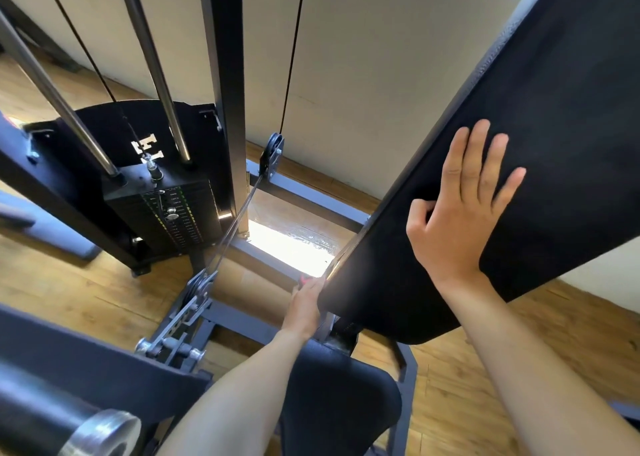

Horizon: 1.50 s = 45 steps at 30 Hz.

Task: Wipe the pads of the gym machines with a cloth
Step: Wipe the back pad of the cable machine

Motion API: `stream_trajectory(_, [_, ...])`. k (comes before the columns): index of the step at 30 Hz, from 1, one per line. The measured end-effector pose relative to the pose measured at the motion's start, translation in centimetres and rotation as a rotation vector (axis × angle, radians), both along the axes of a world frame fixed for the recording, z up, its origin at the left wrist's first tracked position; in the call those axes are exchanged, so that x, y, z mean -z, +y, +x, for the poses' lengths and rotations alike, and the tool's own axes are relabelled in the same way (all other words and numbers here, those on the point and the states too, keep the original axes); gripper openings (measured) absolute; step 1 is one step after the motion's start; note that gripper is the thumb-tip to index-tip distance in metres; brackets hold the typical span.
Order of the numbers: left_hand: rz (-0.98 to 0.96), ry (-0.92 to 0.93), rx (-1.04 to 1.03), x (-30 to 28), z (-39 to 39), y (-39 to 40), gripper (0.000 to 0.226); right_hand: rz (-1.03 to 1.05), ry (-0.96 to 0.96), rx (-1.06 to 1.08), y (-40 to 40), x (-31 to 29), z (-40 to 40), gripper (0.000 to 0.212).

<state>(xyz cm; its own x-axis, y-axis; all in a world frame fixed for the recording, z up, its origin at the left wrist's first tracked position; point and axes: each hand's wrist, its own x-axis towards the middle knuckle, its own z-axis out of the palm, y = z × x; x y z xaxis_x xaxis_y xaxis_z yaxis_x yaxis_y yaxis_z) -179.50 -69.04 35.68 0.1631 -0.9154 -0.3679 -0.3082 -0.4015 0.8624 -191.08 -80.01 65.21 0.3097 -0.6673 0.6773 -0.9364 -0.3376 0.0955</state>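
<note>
A long black back pad (554, 109) slants from the upper right down to the middle of the view. My right hand (460, 213) lies flat on its face with the fingers straight and spread, the thumb bent. My left hand (304, 303) reaches to the pad's lower left edge, where its fingers curl round a small red part (304, 279) by the metal frame; the fingertips are hidden. Below the back pad sits the black seat pad (339, 393). No cloth shows in either hand.
A black weight stack (173, 213) with two chrome guide rods (156, 67) stands at the left. Cables run over a pulley (273, 150) and down to lower pulleys (197, 292). A grey frame beam (86, 351) and a steel roller end (104, 435) cross the lower left. The floor is wood.
</note>
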Motion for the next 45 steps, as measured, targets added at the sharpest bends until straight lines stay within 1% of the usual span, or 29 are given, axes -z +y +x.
stream_trajectory(2, [0.001, -0.042, -0.004, 0.1, 0.0, -0.1, 0.034, 0.002, 0.010, 0.007, 0.2, 0.0, 0.0, 0.089])
stream_trajectory(4, [0.012, -0.044, -0.012, -1.2, 0.3, -0.3, 0.027, 0.018, 0.019, 0.008, 0.5, -0.1, 0.0, 0.088])
stream_trajectory(7, [-0.142, -0.124, -0.030, -5.6, 0.5, -0.5, 0.021, 0.068, 0.028, -0.004, 1.0, -0.6, -0.4, 0.090])
stream_trajectory(9, [-0.223, -0.189, -0.049, -8.1, 0.5, -0.8, 0.012, 0.120, 0.041, -0.013, 1.5, -1.2, -0.6, 0.093])
stream_trajectory(11, [-0.299, -0.226, -0.052, -10.4, 0.6, -1.4, 0.022, 0.171, 0.055, -0.016, 2.1, -1.9, -0.7, 0.095])
stream_trajectory(13, [-0.364, -0.192, -0.047, -14.0, 0.7, -1.8, 0.029, 0.226, 0.074, -0.005, 2.8, -2.9, -0.6, 0.095])
stream_trajectory(16, [-0.534, -0.288, -0.045, -19.3, 0.5, -1.9, 0.045, 0.327, 0.101, 0.021, 3.7, -4.6, -0.6, 0.095])
stream_trajectory(18, [-0.607, -0.267, -0.078, -22.5, 0.2, -2.0, 0.050, 0.390, 0.112, 0.038, 4.4, -5.7, -0.6, 0.095])
stream_trajectory(20, [-0.651, -0.234, -0.068, -25.6, -0.3, -2.0, 0.051, 0.434, 0.114, 0.067, 5.2, -7.0, -0.7, 0.092])
stream_trajectory(21, [-0.660, -0.239, -0.035, -27.2, -0.5, -2.0, 0.053, 0.441, 0.105, 0.089, 5.5, -7.7, -0.8, 0.091])
stream_trajectory(23, [-0.707, -0.307, 0.014, -30.1, -0.8, -2.0, 0.058, 0.453, 0.065, 0.130, 6.2, -9.4, -1.1, 0.089])
stream_trajectory(25, [-0.831, -0.315, 0.026, -33.1, -1.0, -2.3, 0.060, 0.455, 0.034, 0.162, 6.9, -11.1, -1.5, 0.089])
stream_trajectory(27, [-0.937, -0.252, 0.014, -36.1, -1.4, -2.9, 0.063, 0.447, 0.032, 0.195, 7.5, -13.1, -2.1, 0.091])
stream_trajectory(29, [-0.998, -0.228, 0.024, -39.2, -2.0, -3.7, 0.064, 0.408, 0.028, 0.233, 8.1, -14.9, -3.1, 0.090])
stream_trajectory(31, [-1.052, -0.241, 0.055, -42.1, -2.8, -4.3, 0.060, 0.374, 0.018, 0.269, 8.7, -16.7, -4.2, 0.089])
stream_trajectory(33, [-1.112, -0.250, 0.111, -44.6, -3.8, -4.9, 0.054, 0.357, -0.004, 0.297, 9.1, -18.5, -5.4, 0.088])
stream_trajectory(35, [-1.153, -0.264, 0.166, -47.0, -4.8, -5.5, 0.054, 0.343, -0.046, 0.318, 9.1, -20.6, -6.4, 0.087])
stream_trajectory(41, [-1.249, -0.352, 0.275, -53.7, -8.0, -8.2, 0.072, 0.264, -0.142, 0.358, 8.0, -25.8, -9.2, 0.085])
stream_trajectory(43, [-1.270, -0.368, 0.303, -55.5, -9.2, -9.3, 0.078, 0.249, -0.183, 0.343, 7.3, -26.6, -10.3, 0.080])
stream_trajectory(45, [-1.291, -0.383, 0.325, -57.3, -10.5, -10.4, 0.082, 0.244, -0.241, 0.310, 6.2, -27.1, -11.3, 0.072])
